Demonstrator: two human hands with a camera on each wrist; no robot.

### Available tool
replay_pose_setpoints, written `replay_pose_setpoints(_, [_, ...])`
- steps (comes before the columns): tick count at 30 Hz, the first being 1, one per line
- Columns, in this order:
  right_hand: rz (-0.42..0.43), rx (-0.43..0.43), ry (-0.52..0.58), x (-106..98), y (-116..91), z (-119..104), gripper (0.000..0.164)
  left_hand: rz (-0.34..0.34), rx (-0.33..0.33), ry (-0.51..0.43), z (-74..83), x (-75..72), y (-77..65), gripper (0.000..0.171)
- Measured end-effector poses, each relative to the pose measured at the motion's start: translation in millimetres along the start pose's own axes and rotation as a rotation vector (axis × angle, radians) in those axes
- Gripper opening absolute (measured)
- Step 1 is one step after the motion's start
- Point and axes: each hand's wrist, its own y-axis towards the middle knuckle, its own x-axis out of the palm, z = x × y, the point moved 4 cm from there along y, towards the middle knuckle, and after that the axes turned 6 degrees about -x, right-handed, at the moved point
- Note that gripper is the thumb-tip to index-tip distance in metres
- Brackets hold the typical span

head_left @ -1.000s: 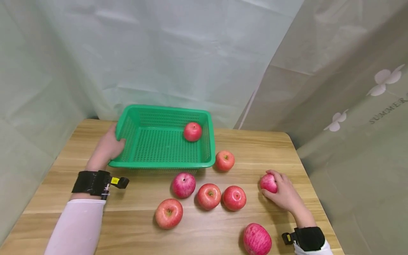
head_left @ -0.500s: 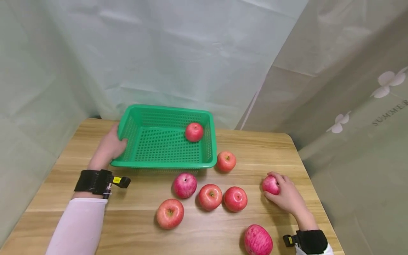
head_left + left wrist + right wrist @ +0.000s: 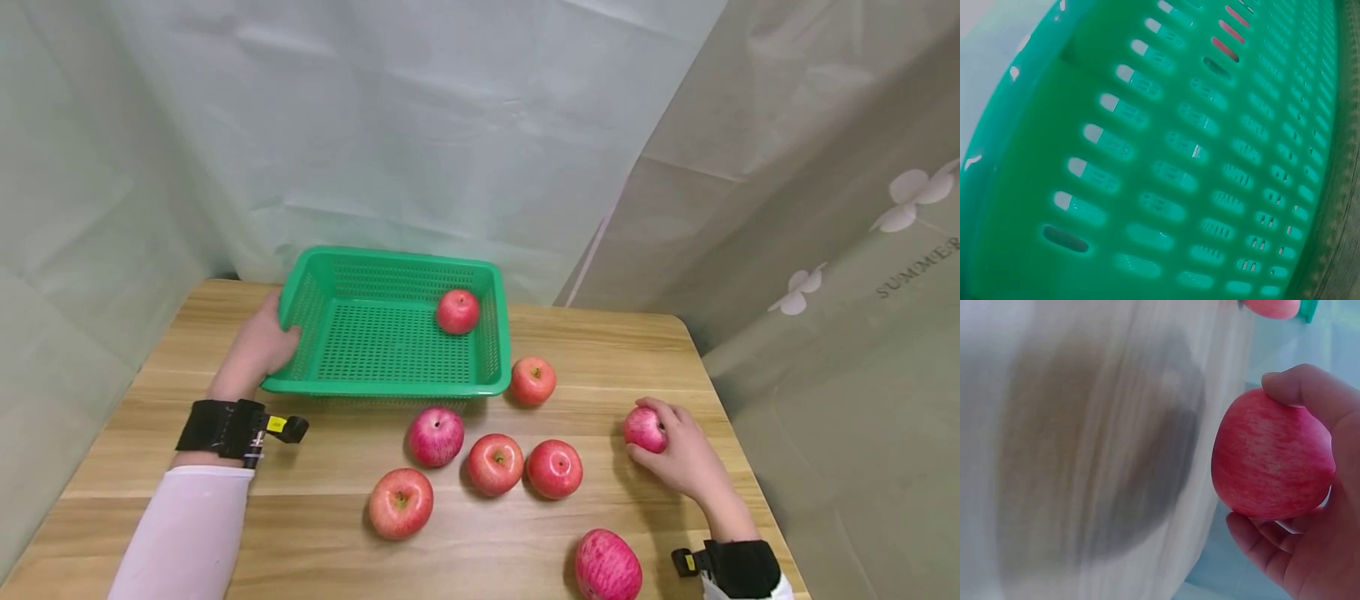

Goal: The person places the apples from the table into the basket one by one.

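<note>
At the right of the head view, my right hand (image 3: 686,454) holds a pink-red apple (image 3: 643,429) between thumb and fingers. In the right wrist view that apple (image 3: 1272,456) is apart from its shadow, so it is off the table. My left hand (image 3: 262,340) grips the left rim of a green plastic basket (image 3: 390,389), its thumb over the inside edge; the outer fingers are hidden. One red apple (image 3: 457,312) lies in the basket's right end. The left wrist view is filled by the basket's slotted wall (image 3: 1035,156), with red showing through some slots.
On the wooden table (image 3: 315,542), an apple (image 3: 533,381) sits beside the basket's right corner. Several more lie in front: a magenta apple (image 3: 436,437), lighter red ones (image 3: 401,503) and a large striped one (image 3: 608,565) near the front edge. Pale curtains (image 3: 450,150) hang behind.
My right hand has raised the apple off the table and shifted slightly to the right. The left hand and the basket stay in place; the head view has shifted a little.
</note>
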Motion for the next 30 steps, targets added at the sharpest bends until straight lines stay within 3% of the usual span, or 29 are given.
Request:
replay_pose_setpoints(9, [-0.003, -0.027, 0.001, -6, 10, -9, 0.069, 0.003, 0.015, 0.008, 2.2, 0.3, 0.8, 0.072])
replay_pose_setpoints(18, [0.038, -0.093, 0.006, -9, 27, -21, 0.082, -0.005, -0.012, -0.015, 0.1, -0.6, 0.4, 0.072])
replay_pose_setpoints(30, [0.033, -0.129, 0.013, -8, 31, -29, 0.073, 0.001, -0.004, 0.001, 0.7, -0.1, 1.5, 0.074])
